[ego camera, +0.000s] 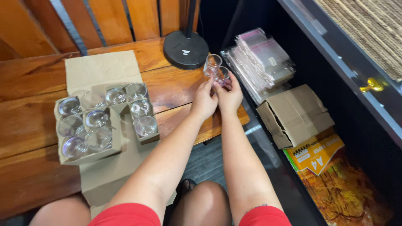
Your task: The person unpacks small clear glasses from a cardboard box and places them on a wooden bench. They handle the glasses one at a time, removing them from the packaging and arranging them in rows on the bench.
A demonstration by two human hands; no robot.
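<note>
Both my hands meet at the right end of a wooden table (37,125). My left hand (204,99) and my right hand (228,95) together hold a small clear glass (220,75) by its lower part. A second clear glass (212,63) stands just behind it, beside the black round lamp base (185,50). To the left, cardboard trays (90,157) hold several clear glasses (97,118).
A flat sheet of brown cardboard (100,69) lies under the trays. Right of the table are a stack of clear plastic bags (261,58), a brown cardboard box (295,115), an orange paper pack (320,152) and a dark cabinet edge (347,67). My knees are below the table edge.
</note>
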